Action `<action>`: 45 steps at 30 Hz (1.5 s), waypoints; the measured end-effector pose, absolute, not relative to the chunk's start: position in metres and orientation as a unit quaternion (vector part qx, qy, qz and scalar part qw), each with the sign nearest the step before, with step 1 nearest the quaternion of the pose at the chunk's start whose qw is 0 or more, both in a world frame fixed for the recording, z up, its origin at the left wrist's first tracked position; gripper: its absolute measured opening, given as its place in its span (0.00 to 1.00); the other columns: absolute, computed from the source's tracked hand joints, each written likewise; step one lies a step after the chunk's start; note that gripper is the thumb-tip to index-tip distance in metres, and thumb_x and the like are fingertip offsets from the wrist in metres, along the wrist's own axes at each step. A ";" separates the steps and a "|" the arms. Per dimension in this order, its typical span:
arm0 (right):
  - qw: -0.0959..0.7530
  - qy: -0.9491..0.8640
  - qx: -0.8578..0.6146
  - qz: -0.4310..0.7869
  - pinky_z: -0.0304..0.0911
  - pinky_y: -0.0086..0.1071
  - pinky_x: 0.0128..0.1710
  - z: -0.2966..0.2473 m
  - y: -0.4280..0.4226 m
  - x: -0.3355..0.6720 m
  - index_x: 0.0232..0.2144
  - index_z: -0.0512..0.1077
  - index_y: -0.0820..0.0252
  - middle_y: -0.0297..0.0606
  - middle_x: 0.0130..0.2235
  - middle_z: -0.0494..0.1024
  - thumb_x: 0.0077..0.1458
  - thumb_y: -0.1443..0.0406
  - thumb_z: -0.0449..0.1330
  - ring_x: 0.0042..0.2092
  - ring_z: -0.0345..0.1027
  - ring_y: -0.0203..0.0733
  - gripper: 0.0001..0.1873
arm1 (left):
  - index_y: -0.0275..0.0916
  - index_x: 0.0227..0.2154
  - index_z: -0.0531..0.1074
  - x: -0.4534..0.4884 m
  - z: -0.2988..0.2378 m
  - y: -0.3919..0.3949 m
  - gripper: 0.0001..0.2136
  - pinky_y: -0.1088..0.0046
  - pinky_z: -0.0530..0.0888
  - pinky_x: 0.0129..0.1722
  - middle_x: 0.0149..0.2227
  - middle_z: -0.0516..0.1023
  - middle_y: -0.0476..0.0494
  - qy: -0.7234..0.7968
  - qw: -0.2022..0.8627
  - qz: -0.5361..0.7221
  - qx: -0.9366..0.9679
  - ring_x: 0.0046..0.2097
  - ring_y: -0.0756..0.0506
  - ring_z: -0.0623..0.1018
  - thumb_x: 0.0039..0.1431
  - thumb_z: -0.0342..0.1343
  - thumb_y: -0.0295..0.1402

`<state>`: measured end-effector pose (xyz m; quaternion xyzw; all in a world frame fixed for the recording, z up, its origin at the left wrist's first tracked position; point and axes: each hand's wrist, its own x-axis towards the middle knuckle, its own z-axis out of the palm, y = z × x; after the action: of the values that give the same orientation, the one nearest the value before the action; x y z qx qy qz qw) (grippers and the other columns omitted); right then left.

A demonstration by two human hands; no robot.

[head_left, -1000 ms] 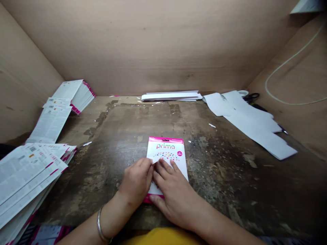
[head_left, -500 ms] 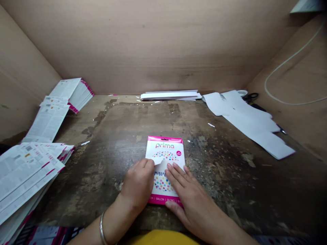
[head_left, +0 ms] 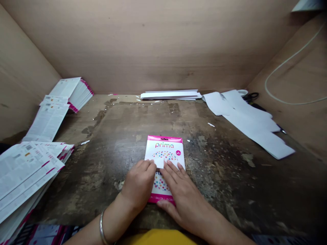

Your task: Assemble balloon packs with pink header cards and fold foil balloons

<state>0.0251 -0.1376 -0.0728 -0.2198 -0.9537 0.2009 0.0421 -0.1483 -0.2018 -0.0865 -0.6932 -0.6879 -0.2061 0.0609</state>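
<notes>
A pink-and-white balloon packet (head_left: 165,145) printed "prima" with coloured dots lies flat on the worn table in front of me. Across its middle is a small white paper strip (head_left: 159,164). My left hand (head_left: 139,183), with a metal bangle at the wrist, is closed at the packet's left edge, its fingertips pinching the strip's left end. My right hand (head_left: 182,194) lies flat over the packet's lower right, fingers stretched out and fingertips touching the strip's right end. Both hands hide part of the packet's print.
Fanned stacks of printed white cards (head_left: 28,170) lie at the left, with another card stack (head_left: 74,92) behind. Folded white paper strips (head_left: 170,95) rest along the back wall. Long white sheets (head_left: 252,126) and black scissors (head_left: 252,96) lie at the right.
My right hand has slid left over the packet, its fingertips now on the strip. The strip, raised before, now lies flatter across the packet. My left hand stays closed on it.
</notes>
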 end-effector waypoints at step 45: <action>0.212 -0.915 -0.271 0.209 0.52 0.48 0.60 -0.083 -0.150 -0.004 0.52 0.66 0.72 0.52 0.54 0.69 0.58 0.72 0.48 0.58 0.56 0.51 0.20 | 0.37 0.44 0.70 -0.160 -0.064 -0.208 0.11 0.67 0.75 0.43 0.45 0.77 0.38 -0.675 -0.060 -0.126 -0.724 0.45 0.43 0.77 0.61 0.46 0.31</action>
<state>-0.0041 -0.1497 -0.0830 -0.2711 -0.9153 0.2095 0.2119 -0.1602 -0.2084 -0.0636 -0.7241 -0.6754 -0.1260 -0.0600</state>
